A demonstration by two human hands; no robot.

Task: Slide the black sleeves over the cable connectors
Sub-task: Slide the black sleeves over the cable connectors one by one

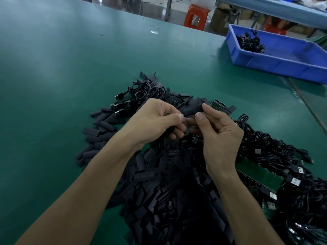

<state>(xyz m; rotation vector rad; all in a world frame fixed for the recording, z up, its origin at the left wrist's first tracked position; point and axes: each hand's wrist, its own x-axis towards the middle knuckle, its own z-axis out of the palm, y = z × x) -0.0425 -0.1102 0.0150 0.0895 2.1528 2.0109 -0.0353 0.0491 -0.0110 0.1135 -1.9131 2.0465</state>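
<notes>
My right hand (221,138) hides one end of the flat black sleeve (192,108). The tangled black cable heap (283,156) is cut off at the right edge.

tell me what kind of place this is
Probably an electronics assembly workshop: a green workbench heaped with black sleeves and USB cables, green circuit boards among them, and a blue parts bin holding more cables.

Loose heap of flat black sleeves (155,191), tangled black cables (276,156) with USB connectors (295,181) beside it.
</notes>
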